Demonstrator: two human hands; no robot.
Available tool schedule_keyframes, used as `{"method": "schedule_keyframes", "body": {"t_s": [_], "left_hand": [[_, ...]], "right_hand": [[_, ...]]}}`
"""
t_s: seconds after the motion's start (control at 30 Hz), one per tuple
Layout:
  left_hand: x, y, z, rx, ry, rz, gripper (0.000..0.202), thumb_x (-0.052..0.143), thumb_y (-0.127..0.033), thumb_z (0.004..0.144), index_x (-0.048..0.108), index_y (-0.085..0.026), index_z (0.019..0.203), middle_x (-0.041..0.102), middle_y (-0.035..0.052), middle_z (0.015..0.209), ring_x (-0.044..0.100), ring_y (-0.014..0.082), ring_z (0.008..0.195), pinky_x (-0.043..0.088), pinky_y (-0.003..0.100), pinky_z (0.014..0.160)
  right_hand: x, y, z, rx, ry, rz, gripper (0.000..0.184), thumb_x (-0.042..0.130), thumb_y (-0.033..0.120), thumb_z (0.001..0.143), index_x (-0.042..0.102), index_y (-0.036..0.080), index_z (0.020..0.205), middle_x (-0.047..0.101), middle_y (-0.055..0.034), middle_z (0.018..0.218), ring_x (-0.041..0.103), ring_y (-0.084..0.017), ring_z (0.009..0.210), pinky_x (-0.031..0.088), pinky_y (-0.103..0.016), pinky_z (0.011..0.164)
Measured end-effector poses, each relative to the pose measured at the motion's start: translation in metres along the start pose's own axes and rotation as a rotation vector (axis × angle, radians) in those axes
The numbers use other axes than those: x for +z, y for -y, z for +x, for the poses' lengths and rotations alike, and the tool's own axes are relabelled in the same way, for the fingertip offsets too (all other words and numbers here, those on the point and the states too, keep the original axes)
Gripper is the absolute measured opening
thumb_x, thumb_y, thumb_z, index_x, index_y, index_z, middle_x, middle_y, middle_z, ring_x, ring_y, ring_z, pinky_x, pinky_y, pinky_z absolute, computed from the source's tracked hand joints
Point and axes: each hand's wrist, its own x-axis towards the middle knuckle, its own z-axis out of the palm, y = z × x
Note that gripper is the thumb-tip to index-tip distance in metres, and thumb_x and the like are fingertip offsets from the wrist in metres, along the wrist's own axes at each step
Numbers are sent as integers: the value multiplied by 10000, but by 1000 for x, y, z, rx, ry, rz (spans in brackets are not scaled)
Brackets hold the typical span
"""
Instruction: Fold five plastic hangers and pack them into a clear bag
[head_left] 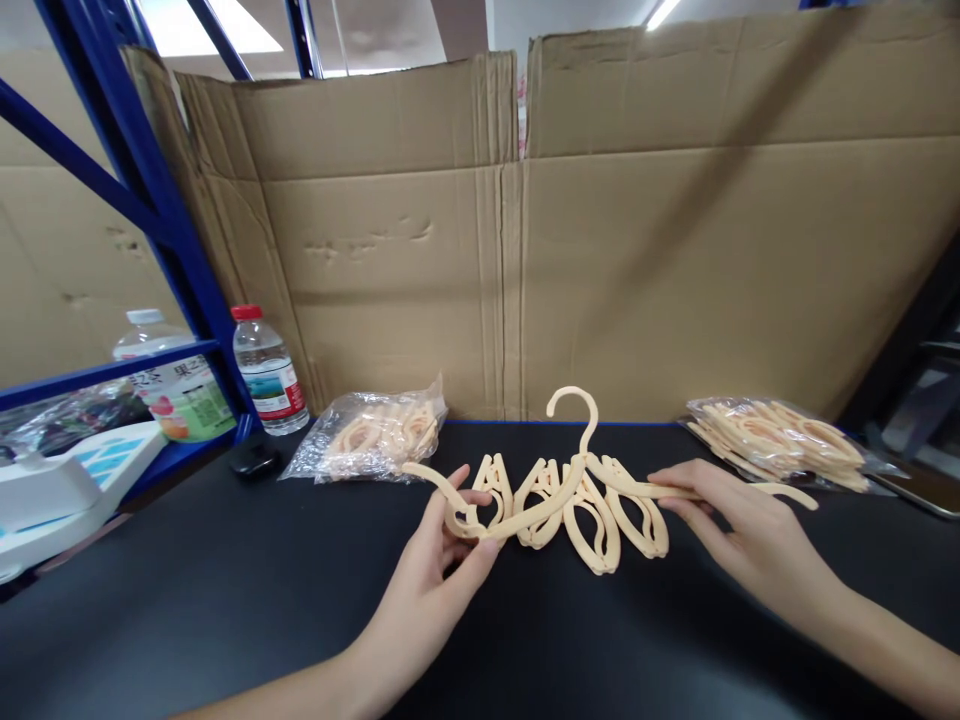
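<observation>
A cream plastic folding hanger (541,512) is held up over the black table, its hook pointing upward and its arms spread to both sides. My left hand (439,570) pinches its left arm near a joint, thumb in front and fingers behind. Around the right arm, my right hand (739,515) is closed, with the arm's tip sticking out beyond it. Behind and below the hanger lie several folded cream hangers (592,535) in a row on the table, partly covered by the held one.
Clear plastic bags of cream hangers lie at the back left (375,435) and back right (780,440). A red-capped water bottle (271,375) and a black mouse (255,457) are at left, near a blue metal rack (161,240). A cardboard wall (405,250) closes off the back.
</observation>
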Motion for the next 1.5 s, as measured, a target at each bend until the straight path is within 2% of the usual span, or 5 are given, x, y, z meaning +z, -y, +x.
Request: {"method": "schedule_keyframes", "body": {"t_s": [0.43,0.63,0.8,1.07,1.5], "left_hand": [[-6,-2,5,9,39,152,455,619,-441,821,616,-205,1210,705,79,1036,648,258,956,492,367,893],[-5,0,8,1,-3,86,476,676,-442,780,632,-170,1168,729,66,901,662,214,844,526,291,811],[-3,0,7,33,-13,67,419,690,-403,780,646,-165,1121,737,54,849,678,197,800,544,258,768],[-1,1,8,19,-4,1,412,710,-388,772,625,-159,1103,742,70,917,698,215,846,561,269,790],[-3,-12,2,23,-46,-6,401,724,-382,774,614,-190,1107,691,29,870,648,149,794,526,191,734]], "right_hand": [[5,-2,-1,-217,164,-90,385,409,119,907,558,269,1229,674,-85,978,591,-258,894,509,-383,734],[-11,-1,2,-256,-50,-628,218,469,281,937,678,221,944,728,-70,898,630,-227,696,469,-353,632],[-15,1,3,-279,-144,-809,186,490,218,936,666,173,895,692,-81,1116,636,-157,591,443,-296,527],[0,5,0,-91,-66,-142,222,467,155,932,577,201,1119,572,-124,1232,624,-219,1034,547,-321,807],[-6,0,7,341,146,687,208,658,319,835,686,254,1031,652,-64,1092,625,-213,995,531,-313,835]]}}
